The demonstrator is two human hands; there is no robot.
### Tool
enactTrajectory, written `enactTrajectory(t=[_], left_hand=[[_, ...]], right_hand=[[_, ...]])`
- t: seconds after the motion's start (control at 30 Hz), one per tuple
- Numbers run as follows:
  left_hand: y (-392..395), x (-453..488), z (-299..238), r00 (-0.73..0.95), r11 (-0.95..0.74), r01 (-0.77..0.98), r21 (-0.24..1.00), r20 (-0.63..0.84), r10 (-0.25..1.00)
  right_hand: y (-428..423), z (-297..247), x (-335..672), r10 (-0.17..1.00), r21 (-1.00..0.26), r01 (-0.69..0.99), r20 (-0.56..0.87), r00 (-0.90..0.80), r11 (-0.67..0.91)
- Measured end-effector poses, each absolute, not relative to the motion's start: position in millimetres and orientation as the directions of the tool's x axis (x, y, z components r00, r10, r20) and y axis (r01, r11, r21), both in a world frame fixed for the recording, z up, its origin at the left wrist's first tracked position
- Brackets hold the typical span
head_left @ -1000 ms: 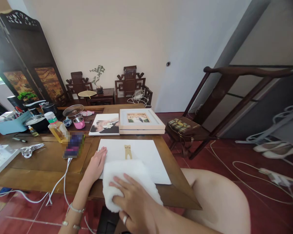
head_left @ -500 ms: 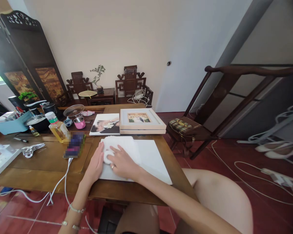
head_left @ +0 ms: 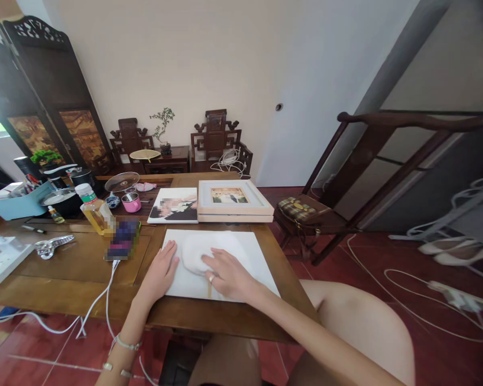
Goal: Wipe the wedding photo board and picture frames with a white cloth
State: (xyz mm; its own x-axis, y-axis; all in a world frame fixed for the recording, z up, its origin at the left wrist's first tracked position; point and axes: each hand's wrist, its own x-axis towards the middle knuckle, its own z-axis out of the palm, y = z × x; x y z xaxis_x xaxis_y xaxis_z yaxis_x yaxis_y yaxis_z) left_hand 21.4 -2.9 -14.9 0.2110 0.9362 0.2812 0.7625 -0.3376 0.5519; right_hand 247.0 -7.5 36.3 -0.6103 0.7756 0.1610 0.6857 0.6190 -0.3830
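Observation:
A white rectangular board [head_left: 261, 273] lies flat near the front edge of the wooden table. My left hand [head_left: 161, 272] rests on the board's left edge with its fingers stretched out. Under the bent fingers of my right hand [head_left: 230, 274] is a bunched white cloth [head_left: 195, 251], pressed against the board and slightly blurred. A yellowish streak [head_left: 210, 288] shows on the board below the cloth. Just behind the board stand a pale wooden picture frame [head_left: 245, 214] and a photo panel [head_left: 161, 212].
Left of the board are a phone [head_left: 123, 241] with a charging cable, a bottle of yellowish liquid [head_left: 95, 214], a pink cup [head_left: 131, 202], a power strip [head_left: 4, 262] and a blue bin [head_left: 20, 202]. A dark chair [head_left: 330, 214] holding a bag [head_left: 300, 209] stands at right.
My right hand has slid right across the board, taking the white cloth along. The cloth has moved away from my left hand, which stays at the board's left edge.

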Motion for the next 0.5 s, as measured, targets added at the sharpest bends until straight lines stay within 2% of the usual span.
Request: enactTrajectory(t=[0.27, 0.5], left_hand=[[-3, 21, -16, 0.218, -0.354, 0.783, 0.511, 0.307, 0.926], [-3, 19, -16, 0.237, -0.364, 0.781, 0.507, 0.299, 0.924]], right_hand=[[52, 40, 198, 0.830, -0.501, 0.674, 0.201, -0.520, 0.543], [55, 38, 192, 0.846, -0.569, 0.651, 0.169, -0.505, 0.502]])
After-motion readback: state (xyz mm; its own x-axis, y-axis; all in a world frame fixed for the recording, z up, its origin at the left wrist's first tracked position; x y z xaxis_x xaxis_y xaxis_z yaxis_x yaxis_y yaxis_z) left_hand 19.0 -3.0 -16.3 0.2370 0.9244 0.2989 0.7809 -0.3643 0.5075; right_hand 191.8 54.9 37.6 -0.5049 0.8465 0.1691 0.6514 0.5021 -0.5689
